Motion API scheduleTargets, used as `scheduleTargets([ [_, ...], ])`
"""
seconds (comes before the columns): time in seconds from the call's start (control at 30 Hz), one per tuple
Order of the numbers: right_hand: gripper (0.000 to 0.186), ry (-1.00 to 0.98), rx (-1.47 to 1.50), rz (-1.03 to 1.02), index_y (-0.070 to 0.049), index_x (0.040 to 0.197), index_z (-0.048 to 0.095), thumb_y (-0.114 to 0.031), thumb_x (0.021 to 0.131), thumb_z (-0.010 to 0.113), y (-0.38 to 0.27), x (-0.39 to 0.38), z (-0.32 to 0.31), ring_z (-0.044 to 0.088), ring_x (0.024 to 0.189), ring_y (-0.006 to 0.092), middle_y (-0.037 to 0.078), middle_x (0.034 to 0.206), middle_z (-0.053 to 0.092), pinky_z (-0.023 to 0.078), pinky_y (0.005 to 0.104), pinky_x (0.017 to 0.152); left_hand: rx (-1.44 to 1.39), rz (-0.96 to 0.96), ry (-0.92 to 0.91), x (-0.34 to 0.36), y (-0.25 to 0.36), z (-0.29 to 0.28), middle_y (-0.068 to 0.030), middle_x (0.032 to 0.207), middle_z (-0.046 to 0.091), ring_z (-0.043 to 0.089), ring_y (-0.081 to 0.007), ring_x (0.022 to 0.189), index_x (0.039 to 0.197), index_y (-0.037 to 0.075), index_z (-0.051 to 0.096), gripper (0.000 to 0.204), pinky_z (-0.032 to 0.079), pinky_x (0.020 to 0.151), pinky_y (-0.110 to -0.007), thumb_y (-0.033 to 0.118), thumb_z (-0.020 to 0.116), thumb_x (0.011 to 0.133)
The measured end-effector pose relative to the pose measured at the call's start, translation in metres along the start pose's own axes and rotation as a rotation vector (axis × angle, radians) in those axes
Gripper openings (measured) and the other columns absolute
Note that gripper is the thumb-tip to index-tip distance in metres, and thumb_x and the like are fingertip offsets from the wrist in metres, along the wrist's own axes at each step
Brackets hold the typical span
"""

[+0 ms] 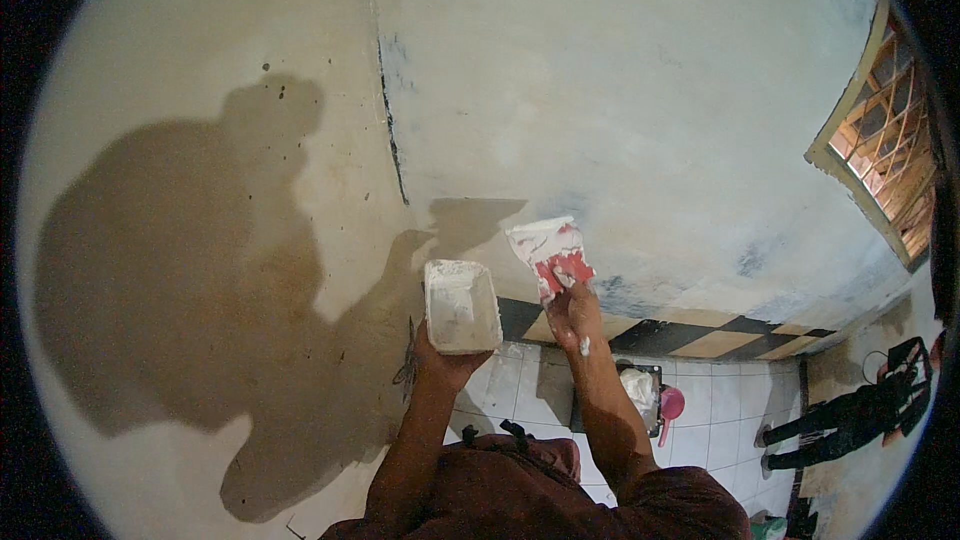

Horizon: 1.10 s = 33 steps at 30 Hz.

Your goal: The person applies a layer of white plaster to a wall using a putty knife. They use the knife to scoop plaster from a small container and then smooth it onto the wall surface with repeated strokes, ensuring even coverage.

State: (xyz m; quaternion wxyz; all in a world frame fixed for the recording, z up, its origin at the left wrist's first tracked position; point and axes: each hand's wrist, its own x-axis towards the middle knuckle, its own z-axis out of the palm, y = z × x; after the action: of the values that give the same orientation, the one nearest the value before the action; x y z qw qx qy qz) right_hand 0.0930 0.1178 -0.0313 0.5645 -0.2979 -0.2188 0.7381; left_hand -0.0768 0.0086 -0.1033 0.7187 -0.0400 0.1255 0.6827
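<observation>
My left hand [448,364] is wrapped round the lower side of a white, roughly rectangular tub [462,312]. White paste is smeared over the tub's inside and rim. In my right hand [574,318] is a red putty scraper [553,252], its wide blade coated with white paste and pointing up toward the wall. A white smear marks my right wrist. Scraper and tub are apart, with a small gap between them. Just beyond stands the pale plastered wall [600,90]; whether the blade touches it I cannot tell.
A dark crack [391,130] runs down the wall's corner. Black and beige tiles [690,337] line its base. On the white tiled floor [720,410] lie a white bag [637,388] and a pink dipper [672,402]. At right are a grilled window [885,130] and a person in dark clothes [850,420].
</observation>
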Motion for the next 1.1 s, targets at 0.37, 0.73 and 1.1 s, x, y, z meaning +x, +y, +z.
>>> scheduleTargets([
  [0.37, 0.025, -0.358, -1.606, -1.560, -0.011, 0.095, 0.057, -0.010, 0.072, 0.068, 0.002, 0.081, 0.059, 0.059, 0.084, 0.0288, 0.007, 0.092, 0.058, 0.049, 0.0420, 0.072, 0.485, 0.135, 0.008, -0.070, 0.006, -0.003, -0.0136, 0.133, 0.049, 0.051, -0.0376, 0.119, 0.140, 0.018, 0.040, 0.070, 0.045, 0.092, -0.060, 0.064, 0.042, 0.087],
  [0.73, 0.029, -1.136, -2.152, -1.853, -0.003, 0.109, 0.059, -0.014, 0.083, 0.055, -0.083, 0.145, 0.098, 0.058, 0.105, 0.0318, 0.013, 0.121, 0.059, 0.051, 0.0473, 0.087, 0.057, 0.086, 0.037, -0.101, 0.021, -0.033, -0.0156, 0.132, 0.049, 0.049, -0.0407, 0.120, 0.137, 0.013, 0.043, 0.062, 0.042, 0.092, -0.065, 0.053, 0.043, 0.089],
  [1.1, 0.028, -1.215, -2.478, -1.586, -0.003, 0.099, 0.063, -0.023, 0.080, 0.059, -0.111, 0.093, 0.082, 0.055, 0.108, 0.0318, 0.016, 0.111, 0.061, 0.042, 0.0458, 0.100, -0.108, 0.182, -0.048, -0.103, 0.007, -0.015, -0.0154, 0.130, 0.051, 0.052, -0.0398, 0.117, 0.138, 0.013, 0.042, 0.062, 0.049, 0.085, -0.063, 0.051, 0.043, 0.089],
])
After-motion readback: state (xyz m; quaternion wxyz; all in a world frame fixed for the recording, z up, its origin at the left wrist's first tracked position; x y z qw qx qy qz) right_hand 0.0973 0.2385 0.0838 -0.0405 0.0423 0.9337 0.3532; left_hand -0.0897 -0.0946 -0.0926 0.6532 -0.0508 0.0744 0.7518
